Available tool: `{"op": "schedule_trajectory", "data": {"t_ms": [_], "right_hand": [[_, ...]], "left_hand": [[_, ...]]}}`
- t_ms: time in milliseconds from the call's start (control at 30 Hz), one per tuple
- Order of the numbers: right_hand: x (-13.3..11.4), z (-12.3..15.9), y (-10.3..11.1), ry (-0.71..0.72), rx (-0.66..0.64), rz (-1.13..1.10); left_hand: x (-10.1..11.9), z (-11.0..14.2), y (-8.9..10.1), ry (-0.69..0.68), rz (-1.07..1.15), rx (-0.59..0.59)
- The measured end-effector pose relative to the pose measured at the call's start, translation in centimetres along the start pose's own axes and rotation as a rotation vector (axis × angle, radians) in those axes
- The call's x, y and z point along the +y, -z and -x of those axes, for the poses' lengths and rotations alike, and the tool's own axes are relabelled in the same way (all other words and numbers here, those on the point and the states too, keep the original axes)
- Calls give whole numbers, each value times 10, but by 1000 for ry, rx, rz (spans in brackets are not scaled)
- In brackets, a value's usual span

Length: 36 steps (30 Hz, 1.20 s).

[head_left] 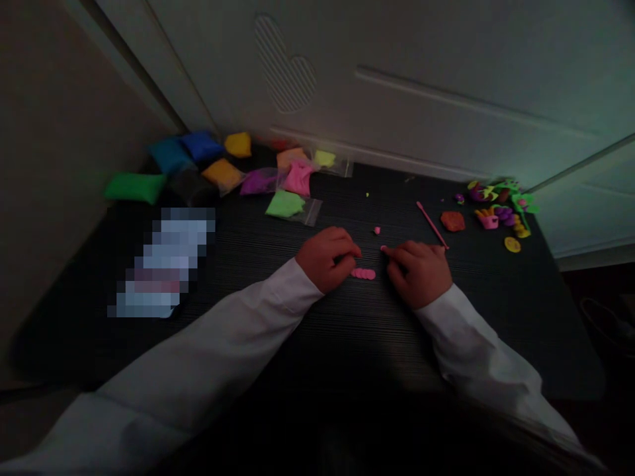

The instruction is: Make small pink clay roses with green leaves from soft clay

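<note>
Both my hands rest on a dark table (347, 330), sleeves white. My left hand (326, 258) is curled, its fingertips touching the left end of a row of small flattened pink clay pieces (364, 273). My right hand (419, 270) is closed in a pinch, with a small bit of pink clay (384, 249) at its fingertips. A tiny pink clay ball (377, 230) lies just beyond the hands. A thin pink modelling stick (431, 225) lies slanted to the right of my right hand.
Several bags of coloured clay (223, 168) lie at the back left, a green one (135, 186) farthest left. Small finished clay figures (499, 208) and an orange lump (452, 221) sit at the back right. A blurred flat item (163, 264) lies left. A white panelled wall stands behind.
</note>
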State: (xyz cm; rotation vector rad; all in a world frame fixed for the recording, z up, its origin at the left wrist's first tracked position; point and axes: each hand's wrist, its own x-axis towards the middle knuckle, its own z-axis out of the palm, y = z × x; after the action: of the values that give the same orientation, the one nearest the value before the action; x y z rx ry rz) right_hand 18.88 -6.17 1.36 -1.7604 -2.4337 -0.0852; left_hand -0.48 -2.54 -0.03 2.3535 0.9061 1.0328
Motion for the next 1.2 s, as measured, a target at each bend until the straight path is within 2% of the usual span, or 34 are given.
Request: {"op": "schedule_trajectory", "data": {"t_ms": [133,333,567,733,967,1200], "right_hand": [[-6,3,-2,-11,23,19],[-7,0,-9,-69,58,-27],[-9,-6,-6,-106,96,-36],[-10,-4,-1,-121,129,-91],[-5,15,7,-217,163,-321],[-5,33,-11,-479,195,-704]], "left_hand": [[-1,1,0,32,22,8],[0,-2,3,199,43,-9],[0,-1,2,208,-26,28],[8,2,2,252,-86,73],[26,22,2,382,-92,96],[48,50,6,522,-71,-3]]}}
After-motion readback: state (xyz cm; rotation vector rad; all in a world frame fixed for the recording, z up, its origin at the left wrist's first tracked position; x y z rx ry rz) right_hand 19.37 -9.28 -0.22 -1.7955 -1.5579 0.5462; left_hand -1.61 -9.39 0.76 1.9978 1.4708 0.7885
